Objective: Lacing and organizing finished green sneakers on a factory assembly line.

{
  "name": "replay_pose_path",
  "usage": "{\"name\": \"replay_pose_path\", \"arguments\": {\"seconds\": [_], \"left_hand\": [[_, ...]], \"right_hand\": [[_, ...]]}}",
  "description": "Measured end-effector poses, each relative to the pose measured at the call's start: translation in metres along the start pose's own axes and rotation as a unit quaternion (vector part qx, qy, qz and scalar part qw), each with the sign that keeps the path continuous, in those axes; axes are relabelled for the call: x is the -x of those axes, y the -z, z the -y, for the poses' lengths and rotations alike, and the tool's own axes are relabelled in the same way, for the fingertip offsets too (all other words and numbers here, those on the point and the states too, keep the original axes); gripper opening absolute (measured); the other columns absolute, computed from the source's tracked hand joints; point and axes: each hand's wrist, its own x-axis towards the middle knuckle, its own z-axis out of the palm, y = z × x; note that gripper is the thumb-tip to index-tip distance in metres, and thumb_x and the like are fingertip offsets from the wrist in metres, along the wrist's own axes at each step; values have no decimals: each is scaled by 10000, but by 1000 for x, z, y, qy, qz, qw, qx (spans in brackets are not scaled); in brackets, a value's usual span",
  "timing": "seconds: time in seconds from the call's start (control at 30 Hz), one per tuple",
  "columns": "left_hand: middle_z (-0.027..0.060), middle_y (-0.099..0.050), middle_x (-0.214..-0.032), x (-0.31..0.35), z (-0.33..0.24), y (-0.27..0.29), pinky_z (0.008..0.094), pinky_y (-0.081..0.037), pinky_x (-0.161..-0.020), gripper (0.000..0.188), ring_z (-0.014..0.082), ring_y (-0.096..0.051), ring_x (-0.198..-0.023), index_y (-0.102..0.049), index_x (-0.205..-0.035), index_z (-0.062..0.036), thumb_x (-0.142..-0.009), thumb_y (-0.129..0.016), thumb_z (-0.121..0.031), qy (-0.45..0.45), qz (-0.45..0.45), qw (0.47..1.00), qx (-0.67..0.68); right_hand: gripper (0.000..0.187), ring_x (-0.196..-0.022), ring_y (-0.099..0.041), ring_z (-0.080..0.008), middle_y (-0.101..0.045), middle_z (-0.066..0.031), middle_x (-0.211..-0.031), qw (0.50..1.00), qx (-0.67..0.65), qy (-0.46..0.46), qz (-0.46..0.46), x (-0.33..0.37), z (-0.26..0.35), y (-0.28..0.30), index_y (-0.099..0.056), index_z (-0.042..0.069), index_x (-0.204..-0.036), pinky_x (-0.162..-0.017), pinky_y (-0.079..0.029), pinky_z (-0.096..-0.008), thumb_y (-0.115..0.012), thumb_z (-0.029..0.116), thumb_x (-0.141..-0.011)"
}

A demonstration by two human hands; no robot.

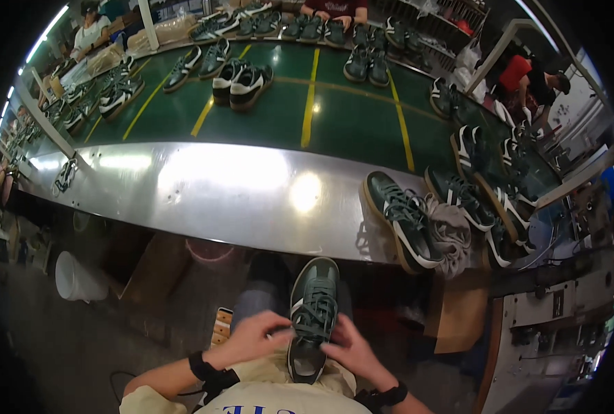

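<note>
A dark green sneaker (319,283) with a white side stripe and tan sole edge rests on my lap, toe pointing away from me. Its dark green shoelace (314,314) lies crossed and loose over the upper. At the shoe's left side, my left hand (260,337) is closed, its bent fingertips pinching at the lace. My right hand (354,348) is on the opposite side, thumb and fingers curled in against the shoe's opening and lower laces. Slight blur hides what lies between the right fingers.
A metal ledge (238,200) runs before me, beside a green conveyor belt (272,124) carrying several similar sneakers. At right, a sneaker (400,217) stands by a crumpled grey cloth (450,234). A white bucket (76,276) is lower left. People work across the belt.
</note>
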Motion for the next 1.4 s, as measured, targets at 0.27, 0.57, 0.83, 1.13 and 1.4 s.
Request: {"name": "replay_pose_path", "arguments": {"seconds": [0.27,0.57,0.83,1.13,1.4], "left_hand": [[158,-597,-1115,-49,-12,-8,367,-432,-946,283,305,-576,-1061,-605,-1017,-30,-795,-702,-176,-221,-153,960,-72],[70,-625,-863,-2,22,1,285,-485,-652,159,192,-607,-748,-633,-866,-24,-762,-724,-102,29,-223,970,87],[26,-604,-826,-40,-14,11,261,-481,-720,197,122,-587,-793,-590,-957,-40,-815,-705,-115,62,-21,994,84],[-6,-591,-839,-35,28,-1,236,-459,-697,74,93,-554,-754,-586,-843,-48,-856,-656,-69,115,-12,870,480],[82,-562,-836,-26,4,14,340,-438,-690,163,256,-538,-790,-607,-863,-37,-830,-674,-182,-100,-149,984,9]], "right_hand": [[139,-763,-598,-274,-580,-101,-825,925,293,230,-74,-26,36,-9,-643,52,-887,-646,-503,-332,-657,26,-751],[182,-821,-591,-93,-612,-45,-908,981,-92,-27,-167,-4,6,23,-593,23,-1005,-707,-491,-230,-633,31,-828],[224,-754,-560,-69,-609,5,-823,958,279,69,29,-35,55,1,-592,38,-1008,-672,-473,-231,-695,92,-816],[121,-788,-547,-87,-573,0,-857,997,-10,-77,-1,-33,36,21,-581,52,-862,-741,-453,-227,-687,57,-805],[373,-770,-506,-227,-509,-36,-810,829,492,264,-14,-29,77,-25,-620,106,-773,-697,-372,-365,-778,410,-627]]}}
